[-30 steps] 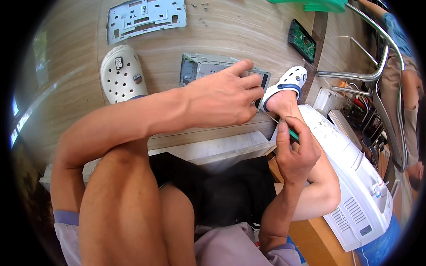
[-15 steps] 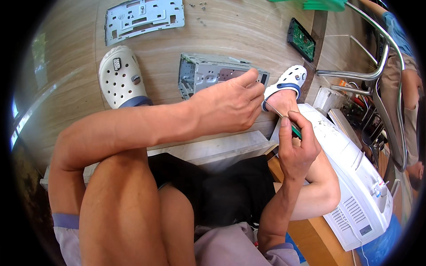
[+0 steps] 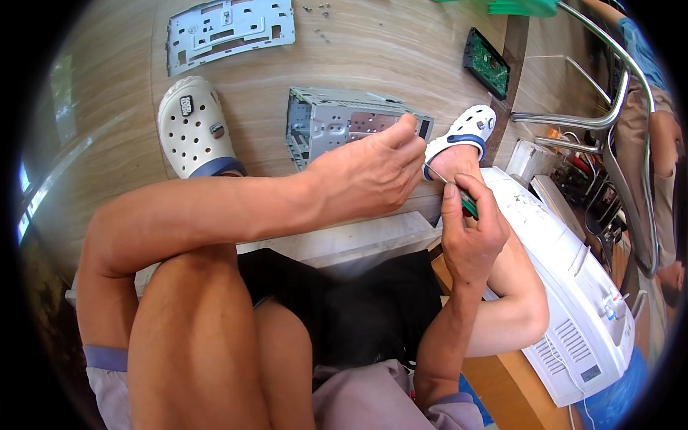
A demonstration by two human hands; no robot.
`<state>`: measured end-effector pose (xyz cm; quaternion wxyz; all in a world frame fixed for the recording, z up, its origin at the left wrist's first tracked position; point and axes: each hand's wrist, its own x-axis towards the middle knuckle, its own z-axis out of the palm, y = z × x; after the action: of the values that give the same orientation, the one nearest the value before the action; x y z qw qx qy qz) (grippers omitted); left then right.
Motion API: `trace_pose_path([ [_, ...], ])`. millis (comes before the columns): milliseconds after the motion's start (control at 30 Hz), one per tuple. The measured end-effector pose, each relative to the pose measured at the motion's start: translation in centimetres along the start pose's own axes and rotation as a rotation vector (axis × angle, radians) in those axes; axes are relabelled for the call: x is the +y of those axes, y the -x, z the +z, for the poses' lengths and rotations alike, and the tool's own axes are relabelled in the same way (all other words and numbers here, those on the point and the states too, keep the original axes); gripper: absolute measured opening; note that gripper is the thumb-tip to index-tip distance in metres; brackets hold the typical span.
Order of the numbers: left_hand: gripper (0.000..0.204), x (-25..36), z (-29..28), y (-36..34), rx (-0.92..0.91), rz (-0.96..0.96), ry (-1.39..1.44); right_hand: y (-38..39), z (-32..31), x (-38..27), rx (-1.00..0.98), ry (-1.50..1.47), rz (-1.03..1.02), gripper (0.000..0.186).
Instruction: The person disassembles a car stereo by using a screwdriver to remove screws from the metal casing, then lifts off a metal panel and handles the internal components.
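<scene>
The floor (image 3: 244,136) is tiled in streaked beige-brown; a perforated metal panel (image 3: 236,34), small loose screws (image 3: 325,13) and a green circuit board (image 3: 487,63) lie at its far side. A metal cage (image 3: 326,122) rests on the floor between the person's feet, partly covered by the left hand (image 3: 373,172).

Handling, as judged: the cage should be stiff and fairly light for its bulk, its thin rims possibly sharp — best held by the broad side walls. The slim screwdriver (image 3: 469,207) should be light and rigid, best held at its handle.

Appearance: the cage is grey, box-shaped and hollow at its left end, with punched holes and a brownish patch on one face. The screwdriver has a green handle and thin metal shaft.

Hands: the right hand (image 3: 474,236) grips the screwdriver, shaft directed toward the left fingers. The left hand is curled — its contents, and any contact with the cage, cannot be determined.
</scene>
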<state>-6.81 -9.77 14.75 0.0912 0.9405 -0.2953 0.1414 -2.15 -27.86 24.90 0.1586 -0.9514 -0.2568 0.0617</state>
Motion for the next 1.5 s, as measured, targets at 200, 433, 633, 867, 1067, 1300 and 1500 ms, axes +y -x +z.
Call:
trace_pose_path([
  [200,0.012,-0.1,-0.2,0.2,-0.017,-0.005,0.017,0.0,0.0,0.1,-0.010,-0.024,-0.014,0.017],
  [433,0.010,-2.8,1.1,2.3,0.281,-0.162,0.470,1.2,-0.7,0.3,-0.048,-0.096,0.046,0.018],
  [633,0.023,-4.4,-1.5,7.1,0.442,-1.003,1.142,2.5,-1.2,-0.7,-0.043,-0.112,0.099,0.018],
  [867,0.061,-2.8,-1.3,11.5,-0.150,-1.228,1.791,2.7,-0.3,-0.9,-0.063,-0.095,-0.013,0.017],
  [1067,0.061,-3.6,0.1,9.1,-0.249,-1.080,1.852,2.8,-0.1,-0.7,-0.074,-0.053,-0.051,0.018],
  [1300,0.070,-4.8,1.6,7.9,-0.252,-1.053,1.933,2.8,0.0,-0.9,-0.049,-0.091,-0.051,0.020],
  [1500,0.084,-4.8,3.5,8.1,-0.336,-0.977,2.053,2.8,0.3,-0.7,-0.063,-0.105,-0.058,0.020],
])
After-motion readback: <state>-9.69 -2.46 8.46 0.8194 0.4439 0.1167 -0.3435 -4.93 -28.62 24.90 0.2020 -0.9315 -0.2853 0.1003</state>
